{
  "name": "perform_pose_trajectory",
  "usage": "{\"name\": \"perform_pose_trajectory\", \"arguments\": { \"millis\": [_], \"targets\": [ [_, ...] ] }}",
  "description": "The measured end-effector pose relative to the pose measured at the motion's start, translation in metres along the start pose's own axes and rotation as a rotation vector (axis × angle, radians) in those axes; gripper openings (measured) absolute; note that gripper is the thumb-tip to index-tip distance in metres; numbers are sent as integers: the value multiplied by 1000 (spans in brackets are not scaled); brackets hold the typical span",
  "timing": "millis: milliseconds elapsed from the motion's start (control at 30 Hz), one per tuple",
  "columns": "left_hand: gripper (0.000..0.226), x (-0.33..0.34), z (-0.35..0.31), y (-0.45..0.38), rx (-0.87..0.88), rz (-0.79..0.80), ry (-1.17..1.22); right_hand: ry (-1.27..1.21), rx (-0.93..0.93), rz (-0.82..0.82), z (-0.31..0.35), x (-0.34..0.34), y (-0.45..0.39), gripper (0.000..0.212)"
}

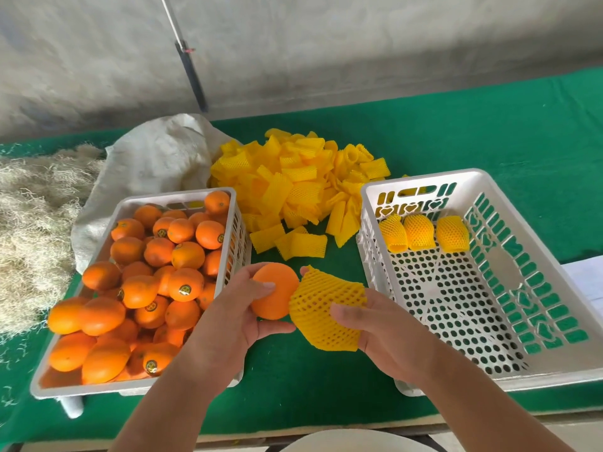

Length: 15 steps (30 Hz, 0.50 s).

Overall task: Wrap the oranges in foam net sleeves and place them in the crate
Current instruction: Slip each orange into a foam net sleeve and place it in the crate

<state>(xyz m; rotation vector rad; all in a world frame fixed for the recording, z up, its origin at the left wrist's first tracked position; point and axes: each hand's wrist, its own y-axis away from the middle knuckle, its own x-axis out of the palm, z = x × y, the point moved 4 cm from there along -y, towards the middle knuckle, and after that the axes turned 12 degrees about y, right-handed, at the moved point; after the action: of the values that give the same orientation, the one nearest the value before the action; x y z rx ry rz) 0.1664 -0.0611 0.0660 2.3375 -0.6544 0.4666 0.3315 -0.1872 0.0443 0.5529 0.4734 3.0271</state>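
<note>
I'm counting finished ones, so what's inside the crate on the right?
Three wrapped oranges sit in a row against the far wall of the right crate. The fruit itself is covered by yellow netting. The rest shows bare perforated floor.

Stickers (183, 289) on oranges, print unreadable

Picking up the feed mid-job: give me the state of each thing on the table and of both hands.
left hand: grips a bare orange
right hand: holds a foam net sleeve stretched open
left crate: heaped with unwrapped oranges
right crate: three wrapped oranges at its far end
sleeve pile: loose, between crates
</note>
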Motion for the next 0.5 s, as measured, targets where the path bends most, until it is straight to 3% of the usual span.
{"name": "perform_pose_trajectory", "arguments": {
  "millis": [167,333,500],
  "targets": [
    [68,5,-4,-2,81,25,-243,512,26,-80,7,3,4,70],
    [64,4,-7,-3,123,-1,-408,623,6,-65,17,8,5,47],
    [71,8,-3,0,121,17,-441,652,19,-72,19,13,6,62]
  ]
}}
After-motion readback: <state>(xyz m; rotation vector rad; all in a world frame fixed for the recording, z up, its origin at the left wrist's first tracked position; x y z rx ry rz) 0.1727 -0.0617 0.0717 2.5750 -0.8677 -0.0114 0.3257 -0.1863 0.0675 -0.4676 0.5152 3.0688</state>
